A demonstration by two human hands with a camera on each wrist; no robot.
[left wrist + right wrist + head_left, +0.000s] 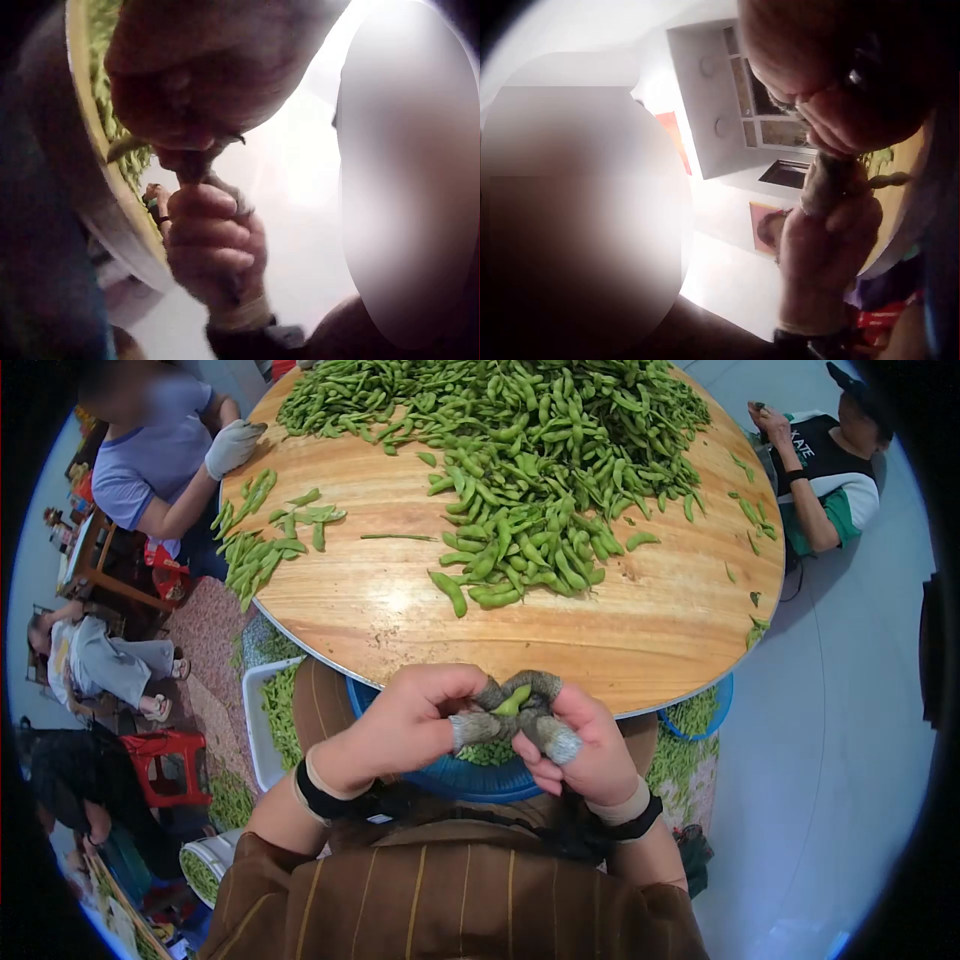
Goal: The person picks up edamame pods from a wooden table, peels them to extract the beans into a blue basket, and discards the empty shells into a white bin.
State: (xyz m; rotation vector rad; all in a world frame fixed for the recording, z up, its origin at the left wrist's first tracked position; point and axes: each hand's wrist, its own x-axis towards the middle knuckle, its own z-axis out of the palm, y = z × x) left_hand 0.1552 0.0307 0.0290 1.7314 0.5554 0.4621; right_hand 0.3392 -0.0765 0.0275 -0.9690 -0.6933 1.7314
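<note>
In the head view a green edamame pod (513, 701) is pinched between both hands, just off the table's near edge. My left hand (415, 715) grips it from the left, its thumb and forefinger wrapped in grey cloth covers. From the right, my right hand (592, 745) holds it with similarly covered fingers curled in. The pod also shows in the right wrist view, where its tip (891, 180) sticks out past the fingers. Below the hands is a blue basin (470, 787) with shelled green beans (488, 751) inside, partly hidden by the hands.
A round wooden table (350, 620) bears a large heap of edamame pods (560, 450) and a smaller pile (265, 550) at left. A white tub (252, 730) and another blue basin (722, 705) flank my seat. People sit at left and right.
</note>
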